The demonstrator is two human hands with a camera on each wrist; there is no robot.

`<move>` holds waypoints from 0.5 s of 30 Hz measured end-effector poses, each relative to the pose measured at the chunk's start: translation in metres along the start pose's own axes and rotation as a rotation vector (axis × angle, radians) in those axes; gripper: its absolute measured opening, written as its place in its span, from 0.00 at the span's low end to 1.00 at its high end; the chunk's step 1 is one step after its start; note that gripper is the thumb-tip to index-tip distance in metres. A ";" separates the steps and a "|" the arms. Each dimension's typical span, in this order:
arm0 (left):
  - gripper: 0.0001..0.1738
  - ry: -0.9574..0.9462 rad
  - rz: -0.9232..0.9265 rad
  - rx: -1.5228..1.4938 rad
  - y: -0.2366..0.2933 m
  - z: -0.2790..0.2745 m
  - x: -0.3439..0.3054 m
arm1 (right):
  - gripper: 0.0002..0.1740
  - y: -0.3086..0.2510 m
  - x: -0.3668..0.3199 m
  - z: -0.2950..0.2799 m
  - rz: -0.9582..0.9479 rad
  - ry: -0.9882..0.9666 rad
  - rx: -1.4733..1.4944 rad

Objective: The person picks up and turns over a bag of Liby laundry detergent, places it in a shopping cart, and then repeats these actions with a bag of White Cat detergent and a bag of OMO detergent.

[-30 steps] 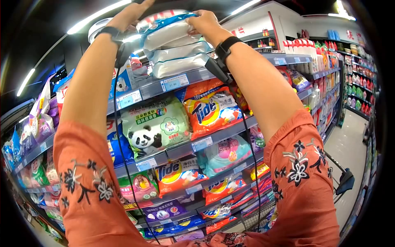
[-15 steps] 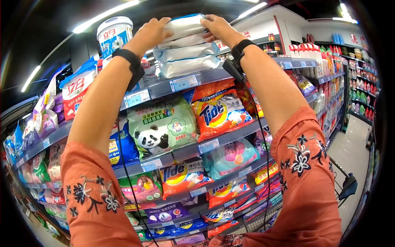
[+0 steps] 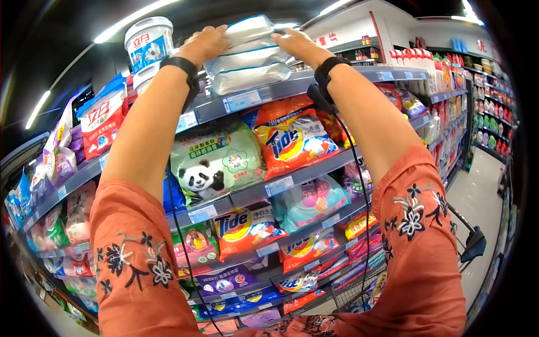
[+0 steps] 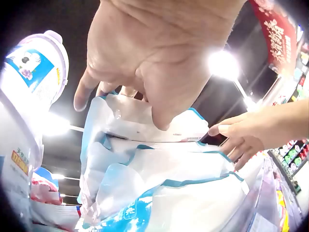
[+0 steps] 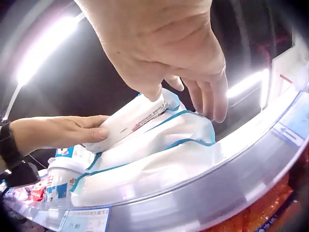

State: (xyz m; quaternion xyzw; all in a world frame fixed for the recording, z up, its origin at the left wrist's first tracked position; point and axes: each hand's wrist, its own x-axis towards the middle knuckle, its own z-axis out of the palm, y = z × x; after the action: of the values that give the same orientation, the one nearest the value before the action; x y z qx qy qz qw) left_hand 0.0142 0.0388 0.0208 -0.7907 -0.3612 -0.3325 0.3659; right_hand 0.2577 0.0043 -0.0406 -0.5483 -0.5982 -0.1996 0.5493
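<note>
A stack of white packets with blue edges (image 3: 251,80) lies on the top shelf (image 3: 281,87). At the left end of the uppermost packet (image 3: 247,30), my left hand (image 3: 205,46) holds on; the left wrist view shows its thumb on the near face and its other fingers behind the packet (image 4: 128,112). My right hand (image 3: 300,46) is at the packet's right end. In the right wrist view this hand (image 5: 166,48) has its thumb at the packet's upper edge and its other fingers loosely bent beyond the end, where contact is unclear.
A white bucket (image 3: 149,44) stands left of the stack. Below are shelves with a green panda bag (image 3: 219,163) and orange Tide bags (image 3: 295,143). Part of a cart (image 3: 471,244) shows at the right, beside the aisle floor (image 3: 477,191). Dark cords hang before the shelves.
Both hands have come down with the uppermost packet, which was raised and tilted and now lies level with the stack. The right hand's grip has loosened. The bucket has come into fuller view.
</note>
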 end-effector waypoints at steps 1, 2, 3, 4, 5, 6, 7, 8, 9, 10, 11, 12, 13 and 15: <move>0.34 0.000 -0.024 0.017 0.005 -0.008 -0.006 | 0.37 0.001 -0.004 -0.007 -0.013 0.010 -0.018; 0.36 -0.004 -0.045 0.034 0.011 -0.011 -0.011 | 0.37 0.004 -0.008 -0.016 -0.075 -0.017 -0.054; 0.36 0.070 -0.007 0.058 0.013 -0.009 -0.012 | 0.37 0.010 -0.015 -0.024 -0.097 -0.009 -0.038; 0.36 0.149 0.028 0.082 0.012 -0.005 -0.013 | 0.37 0.011 -0.026 -0.034 -0.123 0.001 -0.023; 0.36 0.226 0.062 0.107 0.017 -0.006 -0.017 | 0.37 0.012 -0.039 -0.042 -0.149 0.009 -0.005; 0.35 0.277 0.124 0.120 0.023 -0.007 -0.020 | 0.38 0.014 -0.053 -0.054 -0.137 -0.011 0.023; 0.34 0.330 0.196 0.082 0.032 -0.011 -0.025 | 0.38 0.019 -0.063 -0.060 -0.135 -0.004 0.004; 0.32 0.378 0.270 0.041 0.044 -0.013 -0.031 | 0.37 0.025 -0.074 -0.065 -0.129 0.001 -0.015; 0.31 0.427 0.344 -0.004 0.057 -0.014 -0.037 | 0.37 0.033 -0.085 -0.071 -0.121 0.006 -0.038; 0.27 0.565 0.454 -0.062 0.073 -0.016 -0.047 | 0.37 0.037 -0.104 -0.082 -0.169 -0.006 -0.014; 0.26 0.516 0.504 -0.124 0.090 -0.021 -0.058 | 0.36 0.057 -0.112 -0.081 -0.194 0.040 -0.051; 0.25 0.458 0.555 -0.196 0.109 -0.029 -0.071 | 0.35 0.070 -0.123 -0.086 -0.193 0.022 -0.059; 0.24 0.393 0.607 -0.278 0.128 -0.034 -0.086 | 0.34 0.081 -0.140 -0.092 -0.181 -0.002 -0.069; 0.22 0.322 0.684 -0.413 0.167 -0.034 -0.121 | 0.36 0.088 -0.183 -0.118 -0.124 -0.124 -0.018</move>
State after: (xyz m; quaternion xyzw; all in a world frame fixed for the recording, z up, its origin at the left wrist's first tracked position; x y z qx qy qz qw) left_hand 0.0785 -0.1072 -0.1135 -0.8596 0.0574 -0.3766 0.3406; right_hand 0.3496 -0.1467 -0.1953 -0.5263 -0.6623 -0.2040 0.4928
